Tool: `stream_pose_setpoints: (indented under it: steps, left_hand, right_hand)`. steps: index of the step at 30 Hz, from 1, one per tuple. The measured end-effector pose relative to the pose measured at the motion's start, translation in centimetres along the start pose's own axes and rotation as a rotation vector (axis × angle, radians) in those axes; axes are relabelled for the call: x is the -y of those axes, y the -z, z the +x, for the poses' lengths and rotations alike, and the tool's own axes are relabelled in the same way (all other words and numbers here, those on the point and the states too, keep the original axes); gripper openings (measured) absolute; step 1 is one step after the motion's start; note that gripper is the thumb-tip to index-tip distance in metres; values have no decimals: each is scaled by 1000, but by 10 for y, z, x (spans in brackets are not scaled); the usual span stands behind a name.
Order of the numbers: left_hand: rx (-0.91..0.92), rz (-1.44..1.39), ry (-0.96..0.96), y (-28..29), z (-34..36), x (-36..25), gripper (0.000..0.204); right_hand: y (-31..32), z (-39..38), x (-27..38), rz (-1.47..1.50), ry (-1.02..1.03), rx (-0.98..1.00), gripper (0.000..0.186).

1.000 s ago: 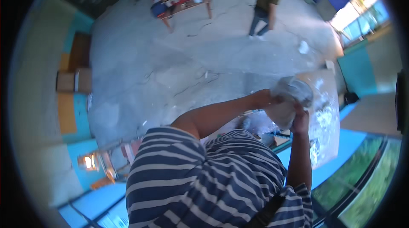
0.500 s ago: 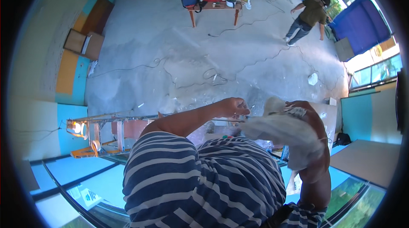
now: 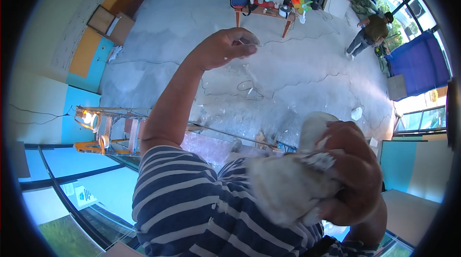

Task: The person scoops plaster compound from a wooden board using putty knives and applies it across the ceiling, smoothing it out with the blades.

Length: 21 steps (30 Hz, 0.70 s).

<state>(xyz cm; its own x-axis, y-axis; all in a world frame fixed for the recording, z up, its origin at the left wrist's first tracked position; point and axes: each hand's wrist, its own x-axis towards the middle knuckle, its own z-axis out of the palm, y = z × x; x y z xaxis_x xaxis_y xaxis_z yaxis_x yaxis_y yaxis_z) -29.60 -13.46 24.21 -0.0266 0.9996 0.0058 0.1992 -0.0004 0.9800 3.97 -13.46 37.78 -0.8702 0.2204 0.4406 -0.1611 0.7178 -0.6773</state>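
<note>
My right hand (image 3: pixel 353 175) is closed round a crumpled off-white cloth (image 3: pixel 293 185), held close in front of my striped shirt. One part of the cloth hangs to the left of the hand and another bunches above it. Raised well out ahead, my left hand (image 3: pixel 230 48) has its fingers curled in and the thumb near the fingertips. Whatever may be between those fingers is too small to make out. That hand is apart from the cloth.
I am high above a grey concrete floor with loose cables (image 3: pixel 249 91). A ladder-like frame (image 3: pixel 108 132) with a lit bulb stands at left. A cluttered table (image 3: pixel 269 12) is far ahead. A person (image 3: pixel 372 33) stands at far right near a purple sheet (image 3: pixel 420 60).
My left hand has risen and moved forward, away from the cloth. My right hand and the cloth have come nearer, the cloth now bunched more. The view has shifted, and the person has moved farther off.
</note>
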Motion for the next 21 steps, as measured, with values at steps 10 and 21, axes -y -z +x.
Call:
stream_pose_setpoints:
  steps: [10, 21]
  left_hand:
    - [41, -86, 36, -20, 8, 17, 31]
    - [6, -79, 81, -16, 19, 25, 41]
  right_hand:
    - [-56, 51, 8, 0, 13, 332, 25]
    - [-56, 54, -2, 146, 231, 255, 33]
